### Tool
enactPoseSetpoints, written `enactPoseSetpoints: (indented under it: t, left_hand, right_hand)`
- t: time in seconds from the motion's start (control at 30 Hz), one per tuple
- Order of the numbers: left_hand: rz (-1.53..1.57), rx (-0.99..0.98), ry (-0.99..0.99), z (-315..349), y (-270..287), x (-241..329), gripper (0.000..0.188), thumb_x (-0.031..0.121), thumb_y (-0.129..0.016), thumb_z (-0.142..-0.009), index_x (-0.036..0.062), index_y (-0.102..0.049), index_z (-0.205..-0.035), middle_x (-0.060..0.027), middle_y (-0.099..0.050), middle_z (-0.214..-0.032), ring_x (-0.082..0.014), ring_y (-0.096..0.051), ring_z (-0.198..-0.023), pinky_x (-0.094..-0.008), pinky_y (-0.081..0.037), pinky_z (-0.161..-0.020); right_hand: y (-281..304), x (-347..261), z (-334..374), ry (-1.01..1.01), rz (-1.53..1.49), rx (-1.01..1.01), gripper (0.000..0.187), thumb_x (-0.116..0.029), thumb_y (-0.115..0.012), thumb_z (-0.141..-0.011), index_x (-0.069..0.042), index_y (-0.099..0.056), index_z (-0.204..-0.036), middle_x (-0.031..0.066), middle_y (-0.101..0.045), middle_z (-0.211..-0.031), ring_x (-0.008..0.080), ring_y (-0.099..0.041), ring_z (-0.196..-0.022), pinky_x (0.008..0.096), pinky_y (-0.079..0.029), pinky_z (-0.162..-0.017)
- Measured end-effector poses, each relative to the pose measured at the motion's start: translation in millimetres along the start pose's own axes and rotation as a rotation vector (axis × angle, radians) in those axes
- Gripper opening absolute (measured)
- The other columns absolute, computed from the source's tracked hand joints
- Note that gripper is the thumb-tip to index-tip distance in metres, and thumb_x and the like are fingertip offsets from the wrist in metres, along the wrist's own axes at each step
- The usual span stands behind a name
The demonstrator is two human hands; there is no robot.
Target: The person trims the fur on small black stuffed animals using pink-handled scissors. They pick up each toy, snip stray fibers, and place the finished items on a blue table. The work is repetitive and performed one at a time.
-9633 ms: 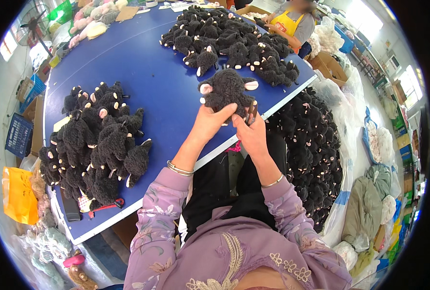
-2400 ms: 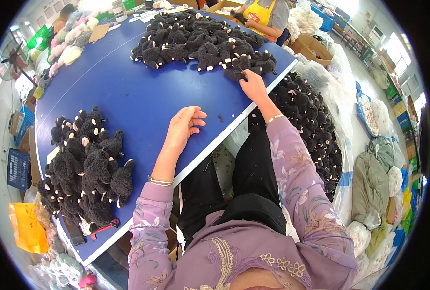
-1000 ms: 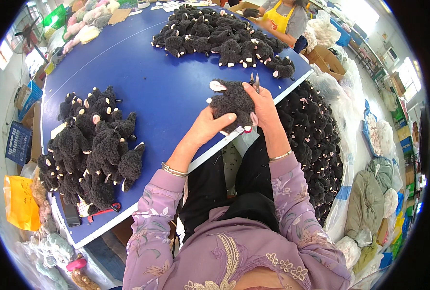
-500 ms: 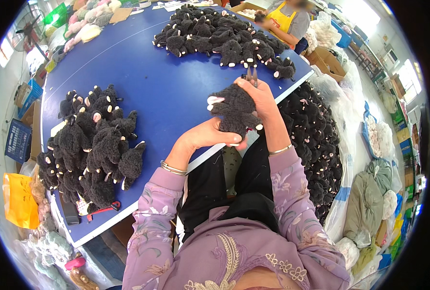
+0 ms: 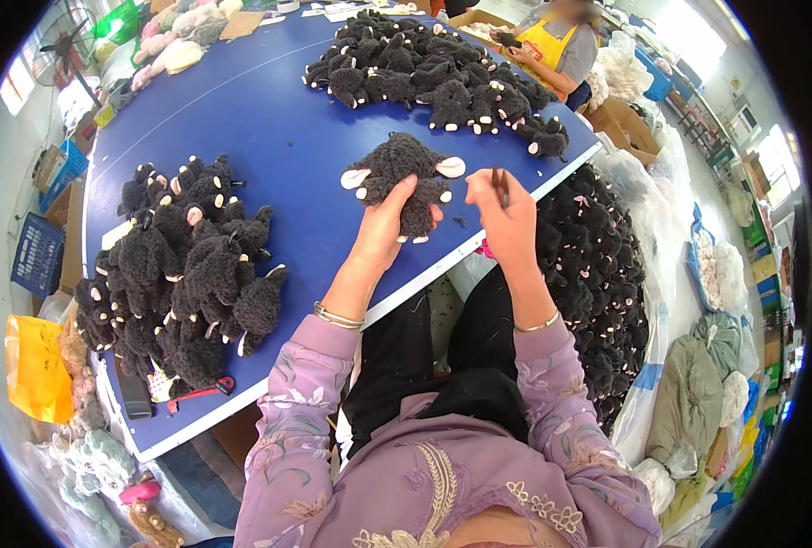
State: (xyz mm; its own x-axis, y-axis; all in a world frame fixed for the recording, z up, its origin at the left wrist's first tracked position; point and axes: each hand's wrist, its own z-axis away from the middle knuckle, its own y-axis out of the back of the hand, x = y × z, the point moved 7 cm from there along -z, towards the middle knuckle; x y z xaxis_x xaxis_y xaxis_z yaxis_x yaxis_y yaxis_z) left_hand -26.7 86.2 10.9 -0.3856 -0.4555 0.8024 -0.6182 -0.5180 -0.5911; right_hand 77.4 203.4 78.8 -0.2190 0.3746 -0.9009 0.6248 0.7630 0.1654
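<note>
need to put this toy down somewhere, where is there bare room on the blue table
The widest bare stretch of the blue table runs between the left pile of black toys and the far pile. A smaller bare patch lies along the near edge below the left hand. The near left corner is crowded with toys, as is the far right.

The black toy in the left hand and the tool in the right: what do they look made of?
Black plush toy: curly fleece-like fabric, matte, with smooth pale pink ears and feet. Small tool: thin dark paired blades, probably metal snips; too small to be sure.
</note>
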Motion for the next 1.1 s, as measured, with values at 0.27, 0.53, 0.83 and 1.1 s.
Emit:
enactPoseSetpoints:
  t: [0.27, 0.53, 0.83, 1.1]
  left_hand:
    - [-0.050, -0.026, -0.007, 4.0, -5.1, 2.0, 0.028, 0.027, -0.049, -0.098, 0.0015, -0.059, -0.106, -0.0101, -0.067, -0.081, -0.0155, -0.064, -0.066, -0.0276, -0.052, -0.056]
    - [-0.096, -0.143, 0.188, 6.8, -16.1, -13.0, 0.043, 0.036, -0.037, -0.101, 0.0014, -0.047, -0.125, -0.0183, -0.067, -0.084, -0.0175, -0.065, -0.066, -0.0231, -0.044, -0.046]
    - [-0.028, 0.120, 0.210, 1.4, 8.5, -16.4, 0.034, 0.033, -0.040, -0.101, 0.0043, -0.053, -0.113, -0.0075, -0.066, -0.090, -0.0141, -0.063, -0.070, -0.0239, -0.046, -0.049]
    - [-0.205, -0.013, 0.263, 3.0, -0.2, -23.9, 0.041, 0.038, -0.045, -0.099, 0.0032, -0.054, -0.117, -0.0053, -0.065, -0.096, -0.0111, -0.062, -0.080, -0.0223, -0.046, -0.058]
  right_hand:
    - [-20.1, -12.9, 11.1, 0.074, 0.083, -0.105, 0.027, 0.000, -0.065, -0.083, -0.001, -0.061, -0.109, -0.0015, -0.060, -0.083, 0.0021, -0.050, -0.069, 0.0169, -0.040, -0.057]
    - [13.8, 26.3, 0.1, -0.207, -0.096, 0.155, 0.010, -0.007, -0.062, -0.087, -0.003, -0.063, -0.097, -0.0044, -0.060, -0.077, 0.0003, -0.046, -0.059, 0.0181, -0.038, -0.052]
    - [-35.8, 7.6, 30.1, -0.019, 0.228, -0.052, 0.019, -0.012, -0.067, -0.085, 0.001, -0.059, -0.095, -0.0004, -0.060, -0.080, 0.0019, -0.050, -0.065, 0.0191, -0.041, -0.055]
    - [-16.6, 47.7, 18.3, -0.429, -0.256, -0.020, 0.018, -0.016, -0.065, -0.086, 0.000, -0.061, -0.094, 0.0001, -0.055, -0.064, 0.0056, -0.048, -0.051, 0.0230, -0.038, -0.047]
